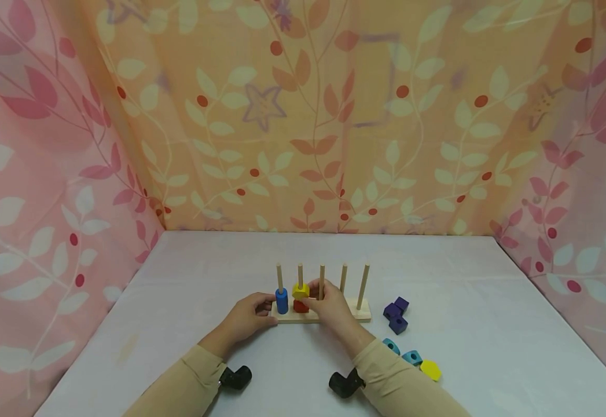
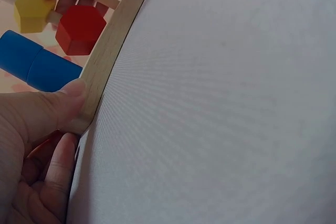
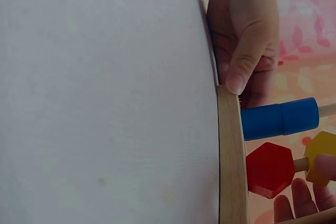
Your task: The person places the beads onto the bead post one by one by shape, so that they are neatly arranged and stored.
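Note:
A wooden peg board (image 1: pixel 329 317) with several upright pegs stands on the table. Two blue cylinders (image 2: pixel 42 62) are stacked on its leftmost peg. On the second peg a red hexagonal block (image 3: pixel 270 170) sits at the base. Above it, with a stretch of bare peg between, a yellow hexagonal block (image 1: pixel 300 291) is threaded on the same peg. My right hand (image 1: pixel 331 304) pinches the yellow block between thumb and fingers. My left hand (image 1: pixel 248 317) grips the board's left end, thumb on top, as the left wrist view shows.
Right of the board lie several purple blocks (image 1: pixel 397 323). Nearer my right forearm are light-blue blocks (image 1: pixel 412 357) and a yellow hexagonal block (image 1: pixel 430 369), partly beside the sleeve. A patterned curtain (image 1: pixel 313 145) rises behind the white table (image 1: pixel 204 260).

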Tool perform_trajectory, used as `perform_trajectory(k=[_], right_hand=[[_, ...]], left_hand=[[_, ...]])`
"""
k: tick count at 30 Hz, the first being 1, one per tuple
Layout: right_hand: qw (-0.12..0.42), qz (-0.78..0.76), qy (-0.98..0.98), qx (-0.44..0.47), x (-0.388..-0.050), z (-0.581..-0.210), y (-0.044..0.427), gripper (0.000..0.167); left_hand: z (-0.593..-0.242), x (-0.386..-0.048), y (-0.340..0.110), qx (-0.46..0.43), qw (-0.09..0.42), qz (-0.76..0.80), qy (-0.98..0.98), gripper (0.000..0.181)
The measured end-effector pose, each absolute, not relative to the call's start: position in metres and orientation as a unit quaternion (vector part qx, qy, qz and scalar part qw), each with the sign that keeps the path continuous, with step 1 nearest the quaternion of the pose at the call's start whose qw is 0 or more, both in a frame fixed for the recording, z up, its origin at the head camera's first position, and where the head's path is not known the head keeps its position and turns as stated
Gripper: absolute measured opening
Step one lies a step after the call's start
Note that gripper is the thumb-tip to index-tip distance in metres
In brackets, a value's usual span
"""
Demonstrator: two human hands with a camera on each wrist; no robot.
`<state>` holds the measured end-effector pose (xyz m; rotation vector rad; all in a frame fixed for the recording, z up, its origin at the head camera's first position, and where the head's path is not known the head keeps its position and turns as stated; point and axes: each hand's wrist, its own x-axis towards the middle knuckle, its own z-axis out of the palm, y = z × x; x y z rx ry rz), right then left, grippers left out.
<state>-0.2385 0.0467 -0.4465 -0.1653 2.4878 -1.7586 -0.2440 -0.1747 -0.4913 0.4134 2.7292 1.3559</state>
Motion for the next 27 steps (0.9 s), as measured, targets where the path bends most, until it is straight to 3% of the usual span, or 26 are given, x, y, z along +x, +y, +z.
perform_trajectory(k=[12, 27], right_hand=[[0.038, -0.560, 0.825, -0.061, -0.239, -0.452, 0.046, 0.022], [0.030, -0.552, 0.827, -0.097, -0.226, -0.439, 0.063, 0.044]], left_hand=[[-0.491, -0.244, -0.175, 0.132, 0.033, 0.435, 0.890, 0.050], [-0.491, -0.245, -0.175, 0.130, 0.039, 0.444, 0.886, 0.050]])
